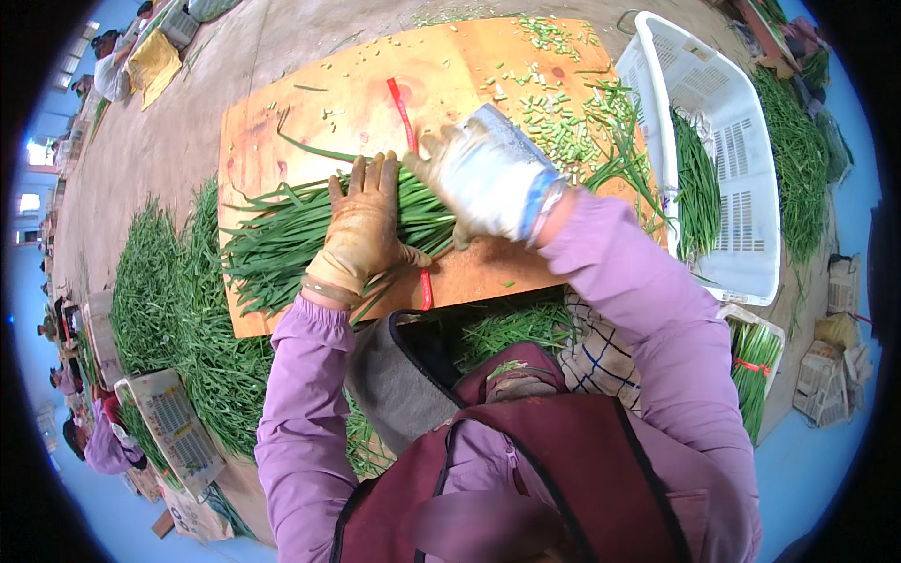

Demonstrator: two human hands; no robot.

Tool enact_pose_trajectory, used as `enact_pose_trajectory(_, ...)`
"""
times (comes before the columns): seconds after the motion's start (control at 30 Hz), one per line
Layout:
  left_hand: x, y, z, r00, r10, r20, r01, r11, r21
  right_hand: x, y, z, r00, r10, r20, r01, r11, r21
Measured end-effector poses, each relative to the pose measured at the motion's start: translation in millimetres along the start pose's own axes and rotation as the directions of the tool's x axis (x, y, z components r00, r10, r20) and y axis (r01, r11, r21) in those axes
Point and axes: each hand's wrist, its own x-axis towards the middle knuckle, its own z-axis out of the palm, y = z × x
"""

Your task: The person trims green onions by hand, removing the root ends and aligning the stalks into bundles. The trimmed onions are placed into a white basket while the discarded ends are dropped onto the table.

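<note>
A bundle of long green stalks with flat leaves, like garlic chives (281, 232), lies across a wooden board (338, 77). My left hand (362, 225), in a stained rubber glove, presses flat on it with the fingers extended. A red tie strip (398, 105) runs under the bundle, its ends showing beyond and in front of it. Blurred, my right hand (471, 176) in a whitish glove is at the stalks' right end, fingers spread; whether it grips anything cannot be told. Beside it, partly hidden, is a flat grey metal blade (517, 137).
Cut stalk pieces (556, 127) litter the board's right side. A white plastic crate (764, 176) with greens stands at the right. Piles of greens (151, 281) lie at the left. A tied bundle (750, 373) sits in another crate at lower right. Other people work at far left.
</note>
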Motion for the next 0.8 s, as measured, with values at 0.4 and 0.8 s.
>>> enact_pose_trajectory(0.4,-5,6,21,0.99,0.078,-0.115,-0.078,0.997,0.005,13,-21,75,0.953,0.19,-0.235,-0.125,0.955,0.267)
enact_pose_trajectory(0.8,2,-12,35,0.995,0.09,-0.034,-0.088,0.7,-0.709,-125,110,28,0.656,0.393,-0.644,0.195,0.737,0.648)
